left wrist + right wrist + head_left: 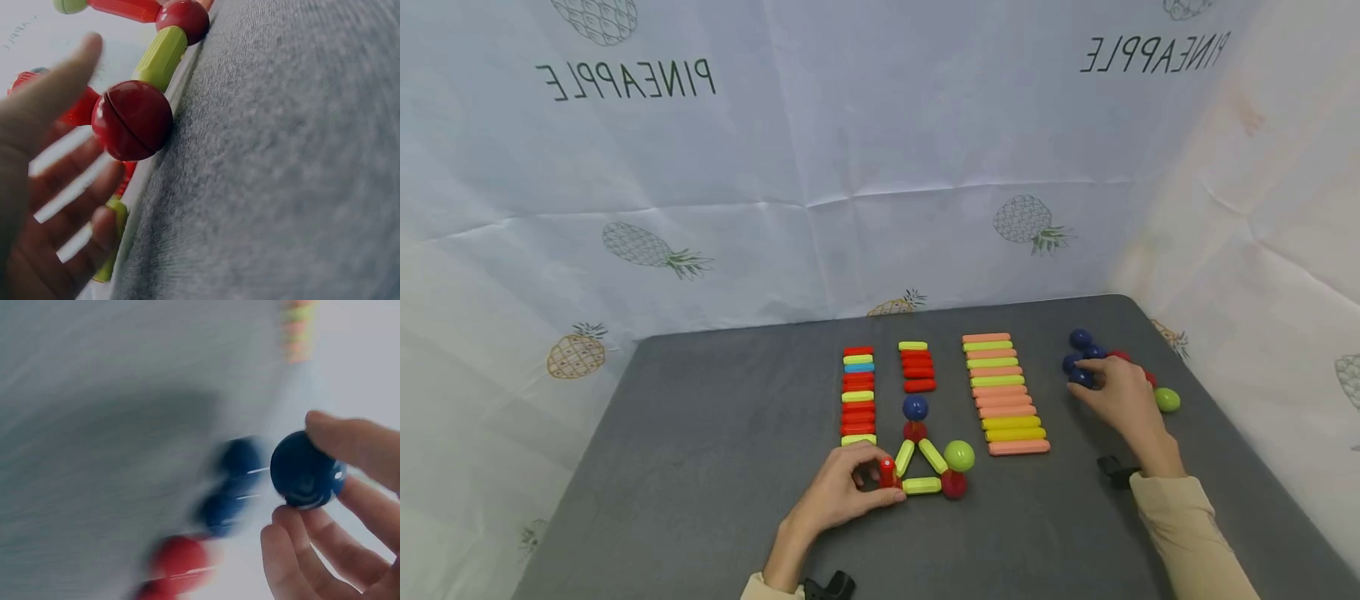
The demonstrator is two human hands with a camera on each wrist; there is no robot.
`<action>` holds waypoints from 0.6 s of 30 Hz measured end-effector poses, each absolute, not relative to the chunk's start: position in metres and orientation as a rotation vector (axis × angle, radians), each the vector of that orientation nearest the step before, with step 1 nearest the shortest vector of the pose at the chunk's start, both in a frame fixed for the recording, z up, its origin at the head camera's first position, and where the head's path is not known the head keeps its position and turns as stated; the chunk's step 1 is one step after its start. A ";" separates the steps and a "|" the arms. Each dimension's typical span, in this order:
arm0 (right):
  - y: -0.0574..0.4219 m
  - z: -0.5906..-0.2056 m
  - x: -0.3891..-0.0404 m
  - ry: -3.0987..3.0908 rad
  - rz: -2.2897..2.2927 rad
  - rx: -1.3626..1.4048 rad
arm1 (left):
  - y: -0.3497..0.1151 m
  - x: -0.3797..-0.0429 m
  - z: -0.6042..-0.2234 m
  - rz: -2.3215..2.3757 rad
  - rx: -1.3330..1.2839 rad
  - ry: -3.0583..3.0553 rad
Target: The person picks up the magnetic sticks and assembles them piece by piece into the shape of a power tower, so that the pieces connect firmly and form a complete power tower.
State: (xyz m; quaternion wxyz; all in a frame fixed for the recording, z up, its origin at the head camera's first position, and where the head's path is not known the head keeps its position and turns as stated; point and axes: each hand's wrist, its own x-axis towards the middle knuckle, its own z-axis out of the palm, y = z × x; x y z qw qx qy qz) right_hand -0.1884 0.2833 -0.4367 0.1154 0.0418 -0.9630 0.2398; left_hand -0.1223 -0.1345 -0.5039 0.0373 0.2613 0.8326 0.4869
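Note:
My left hand (850,492) is spread around the left corner of a triangle of yellow-green rods (922,486). A red ball (132,120) forms that corner, and a red rod (887,472) stands upright on it. In the left wrist view the thumb is straight, with the fingers behind and beside the ball. Above the back corner's red ball (915,432) sits a blue ball (915,407); a green ball (958,456) is above the right corner's red ball (953,485). Farther right, my right hand (1123,400) pinches a blue ball (306,470) between thumb and fingertips.
Several blue balls (1080,338) lie beyond the right hand, with red balls (1148,377) and a green ball (1167,400) beside it. Rows of red and yellow-green rods (858,407) and of orange and yellow rods (1004,401) lie on the grey table (722,433). A white curtain (820,150) hangs behind.

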 end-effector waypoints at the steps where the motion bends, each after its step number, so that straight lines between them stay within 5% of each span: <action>1: 0.274 -0.428 -0.184 -2.774 0.739 0.158 | -0.135 -0.122 -0.503 1.507 0.812 2.563; 9: 0.165 -0.364 -0.137 -2.562 1.110 0.619 | -0.138 -0.123 -0.499 1.558 0.868 2.579; 18: 0.083 -0.382 -0.112 -2.727 1.125 1.063 | -0.138 -0.124 -0.501 1.609 1.005 2.517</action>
